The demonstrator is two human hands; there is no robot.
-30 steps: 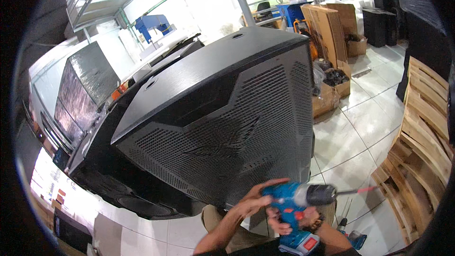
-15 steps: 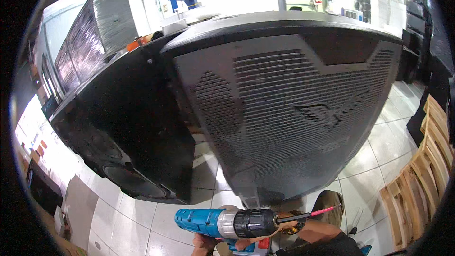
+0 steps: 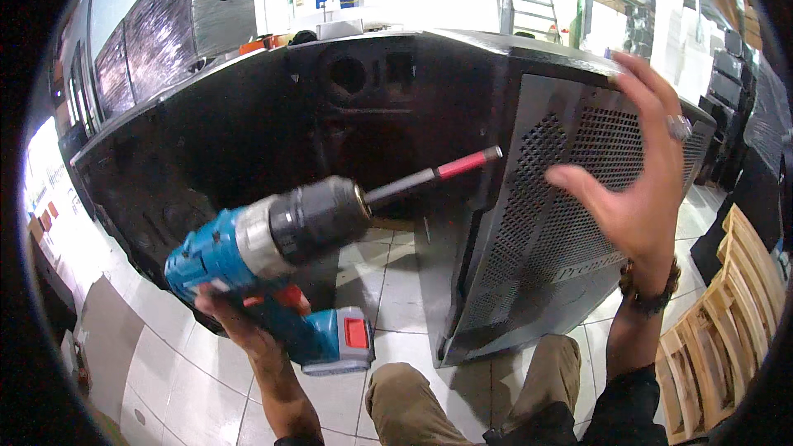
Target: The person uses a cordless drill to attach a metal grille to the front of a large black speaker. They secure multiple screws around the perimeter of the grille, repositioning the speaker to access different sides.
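Now that left hand (image 3: 238,326) alone holds blue drill (image 3: 263,244), right hand (image 3: 638,219) is freed, spread wide near speaker grille (image 3: 535,219).

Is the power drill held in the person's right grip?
No, the left grip holds the power drill, while the right grip is spread open in front of the perforated grille.

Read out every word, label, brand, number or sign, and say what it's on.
Perforated grille: lettering low on its front, which I won't copy out.
Blue drill: pale marking on its body, too blurred to read.
Bright background at far left: faint marks, too blurred to read.
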